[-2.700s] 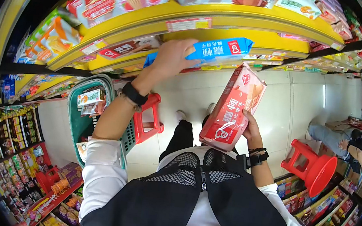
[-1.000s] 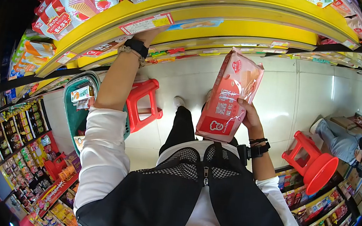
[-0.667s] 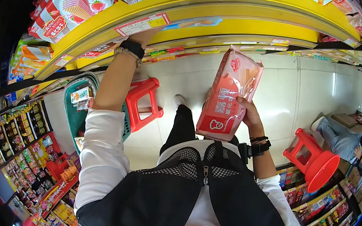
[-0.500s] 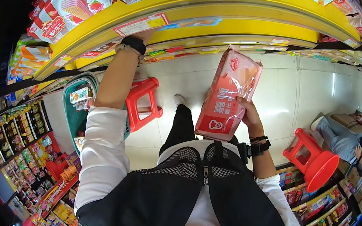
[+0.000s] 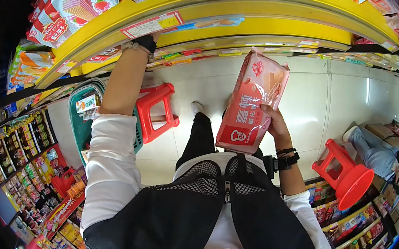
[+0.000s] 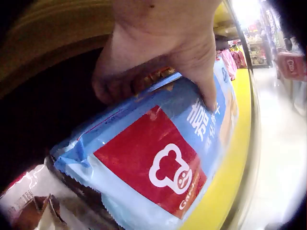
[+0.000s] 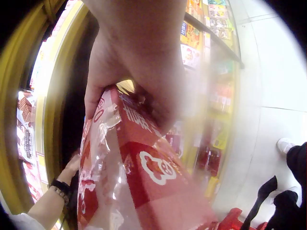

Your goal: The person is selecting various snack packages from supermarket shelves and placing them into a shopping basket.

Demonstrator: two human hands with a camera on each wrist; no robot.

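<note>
In the left wrist view my left hand (image 6: 158, 52) grips a blue wafer package (image 6: 144, 158) from above, thumb on its front and fingers behind; the package lies on a yellow shelf. The head view shows only the wrist of that arm, with the hand hidden under the upper shelf's edge and part of the blue package (image 5: 221, 23) visible. My right hand (image 5: 276, 122) holds a pink and red wafer package (image 5: 253, 101) upright in front of me by its right side. Seen from the right wrist, the right hand (image 7: 139, 72) pinches that package (image 7: 158, 177).
A green basket (image 5: 78, 130) with a few packs stands at the left, beside a red stool (image 5: 157, 115). Another red stool (image 5: 344, 175) is at the right, near a seated person (image 5: 378, 150). Wafer packs (image 5: 72, 7) line the upper shelf (image 5: 271, 10).
The left hand has carried the blue package from in front of the shelves to beneath the upper shelf's edge. The right hand has kept its hold on the pink package, which stands slightly more upright.
</note>
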